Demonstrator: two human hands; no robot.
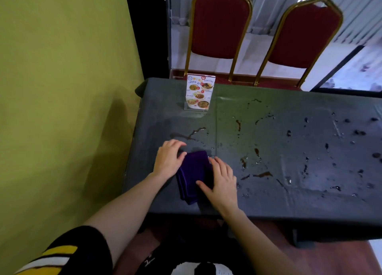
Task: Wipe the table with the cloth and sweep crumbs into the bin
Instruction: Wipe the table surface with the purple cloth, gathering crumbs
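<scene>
A folded purple cloth point(193, 175) lies near the front left of the table point(279, 204), which wears a dark green cover. My left hand point(168, 158) rests on the cloth's upper left corner with fingers curled. On the cloth's right side my right hand point(222, 181) presses flat, the thumb lying across the fabric. Brown liquid streaks point(262, 174) and dark crumbs point(359, 132) are scattered over the table's middle and right. No bin is in view.
A menu card in a clear stand point(199, 93) is upright at the table's far left. Two red chairs with gold frames point(219, 27) stand behind the table. A green wall point(62, 89) runs close along the left side.
</scene>
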